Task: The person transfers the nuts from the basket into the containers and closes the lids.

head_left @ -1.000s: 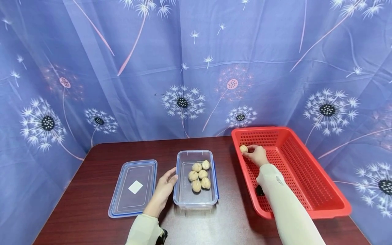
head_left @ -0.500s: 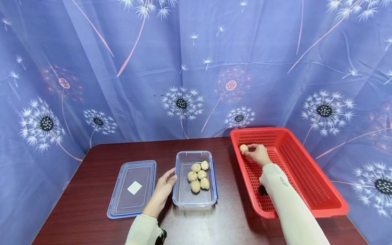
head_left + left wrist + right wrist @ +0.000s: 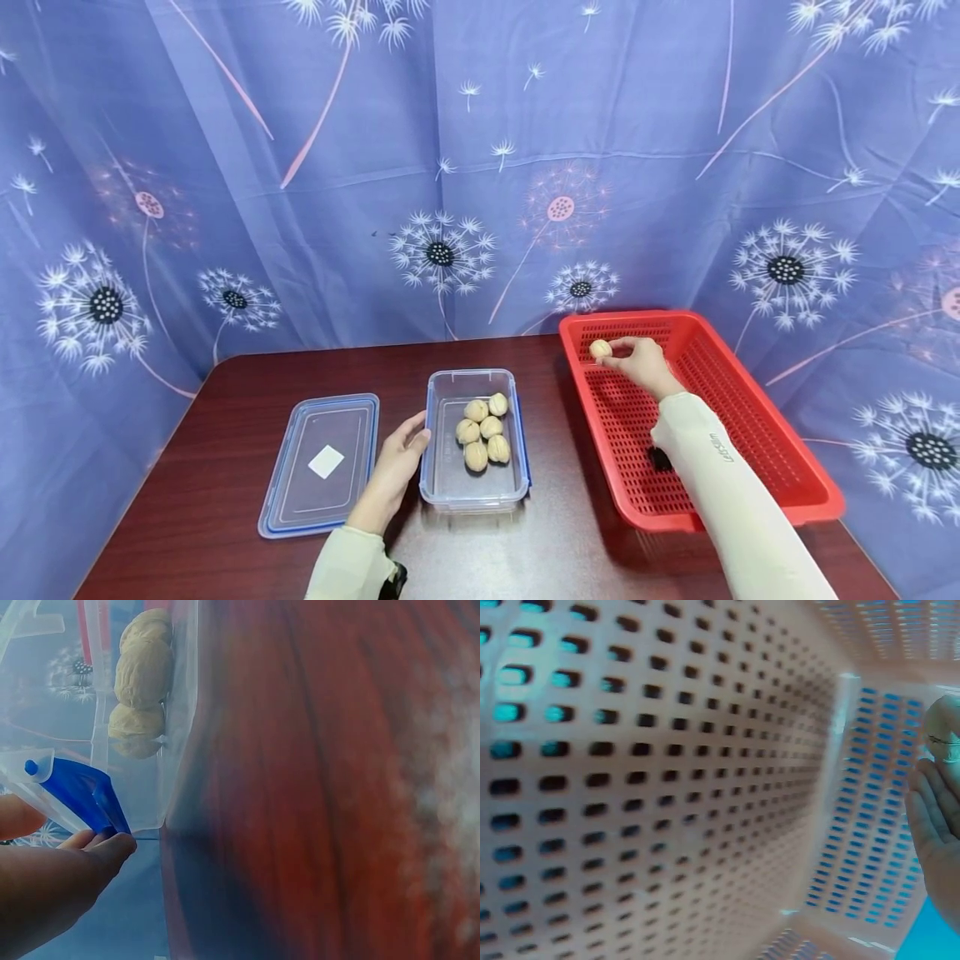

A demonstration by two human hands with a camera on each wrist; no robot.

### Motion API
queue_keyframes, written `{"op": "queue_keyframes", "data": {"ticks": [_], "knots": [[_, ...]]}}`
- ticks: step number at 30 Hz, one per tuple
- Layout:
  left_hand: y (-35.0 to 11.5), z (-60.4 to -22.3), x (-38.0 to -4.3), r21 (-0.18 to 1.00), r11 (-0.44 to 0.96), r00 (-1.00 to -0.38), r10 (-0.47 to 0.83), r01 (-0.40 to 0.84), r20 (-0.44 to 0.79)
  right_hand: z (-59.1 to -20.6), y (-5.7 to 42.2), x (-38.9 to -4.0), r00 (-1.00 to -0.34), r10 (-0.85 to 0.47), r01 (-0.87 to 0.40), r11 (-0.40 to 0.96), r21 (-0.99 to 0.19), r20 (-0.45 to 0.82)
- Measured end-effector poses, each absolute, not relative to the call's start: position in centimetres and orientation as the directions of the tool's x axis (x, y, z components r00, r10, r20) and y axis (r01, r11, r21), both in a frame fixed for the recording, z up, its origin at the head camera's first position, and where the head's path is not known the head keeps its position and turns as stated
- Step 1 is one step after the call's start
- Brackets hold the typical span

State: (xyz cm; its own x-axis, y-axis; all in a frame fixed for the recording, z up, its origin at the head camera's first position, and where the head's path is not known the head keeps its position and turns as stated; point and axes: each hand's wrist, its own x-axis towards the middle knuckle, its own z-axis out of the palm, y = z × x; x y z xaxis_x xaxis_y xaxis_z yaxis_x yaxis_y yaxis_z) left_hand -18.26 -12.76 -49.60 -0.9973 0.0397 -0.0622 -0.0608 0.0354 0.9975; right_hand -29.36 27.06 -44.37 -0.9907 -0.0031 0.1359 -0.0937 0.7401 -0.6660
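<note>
In the head view, my right hand [image 3: 641, 364] pinches a walnut [image 3: 600, 350] between thumb and fingertips, above the left rear part of a red plastic basket [image 3: 757, 396]. The walnut [image 3: 943, 739] shows at the right edge of the right wrist view, beside my fingers. My left hand [image 3: 397, 467] touches the left side of a clear plastic box [image 3: 468, 492]. Close up in the left wrist view, its fingertips lie against the box's blue latch [image 3: 86, 795]. Several walnuts [image 3: 491, 427] are grouped in the box's middle and right.
A clear lid [image 3: 322, 462] with a blue seal and a white label lies left of the box on the dark wooden table [image 3: 525, 567]. A blue curtain [image 3: 450, 167] with dandelion prints hangs behind the table. The basket's raised rim lies right of the box.
My right hand has moved slightly up and back with the walnut. My left hand stays at the box. The whole head view has shifted a little to the left.
</note>
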Motion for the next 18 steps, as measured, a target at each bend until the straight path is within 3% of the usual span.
{"op": "queue_keyframes", "data": {"ticks": [7,18], "knots": [[-12.8,-49.5,-18.2,0.997,0.028,-0.996,0.047,-0.069,-0.071,-42.6,26.3,-28.7,-0.992,-0.022,-0.1,0.728,-0.678,0.123],[-12.7,-49.7,-18.3,0.997,0.04,-0.997,0.039,-0.066,-0.068,-39.9,23.7,-28.0,-0.966,-0.061,-0.225,0.683,-0.694,0.253]]}}
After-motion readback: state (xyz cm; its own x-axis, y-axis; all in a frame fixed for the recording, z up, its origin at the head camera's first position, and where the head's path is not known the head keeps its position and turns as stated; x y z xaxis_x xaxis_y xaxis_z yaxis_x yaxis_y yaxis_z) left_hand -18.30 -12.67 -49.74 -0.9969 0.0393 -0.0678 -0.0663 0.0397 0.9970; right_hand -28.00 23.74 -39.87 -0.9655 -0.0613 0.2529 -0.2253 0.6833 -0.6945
